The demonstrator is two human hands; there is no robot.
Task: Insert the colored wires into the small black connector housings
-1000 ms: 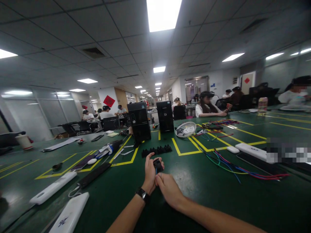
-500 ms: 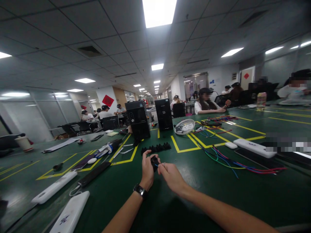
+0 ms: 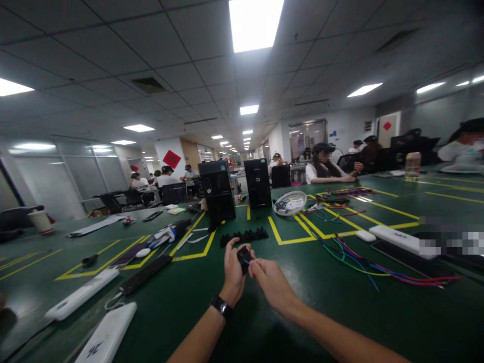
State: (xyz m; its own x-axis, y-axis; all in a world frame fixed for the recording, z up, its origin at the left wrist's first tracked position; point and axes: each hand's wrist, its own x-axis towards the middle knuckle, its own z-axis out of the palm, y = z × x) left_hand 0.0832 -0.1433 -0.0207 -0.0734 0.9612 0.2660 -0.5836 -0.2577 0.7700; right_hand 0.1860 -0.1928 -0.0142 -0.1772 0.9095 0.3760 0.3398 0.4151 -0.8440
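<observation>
Low over the green table (image 3: 310, 312), my left hand (image 3: 233, 275) is closed around a small black block-like part (image 3: 243, 255), its fingers hiding much of it. From the right, my right hand (image 3: 275, 285) pinches a thin blue wire (image 3: 246, 261), whose short visible length meets the black part. Whether the wire sits inside the part I cannot tell. Just beyond my fingers lies a row of similar black parts (image 3: 245, 236). A bundle of red, blue and green wires (image 3: 351, 259) is spread to the right.
Two black computer towers (image 3: 258, 184) stand ahead, with a white fan-like grille (image 3: 290, 202) beside them. White power banks (image 3: 108, 333) and a dark bar (image 3: 145, 276) lie to the left. Another white power bank (image 3: 404, 241) is at right. A co-worker (image 3: 321, 169) sits across the table.
The whole view has shifted slightly, so everything appears a little lower and further right. Both hands keep their grips on the black part and the wire.
</observation>
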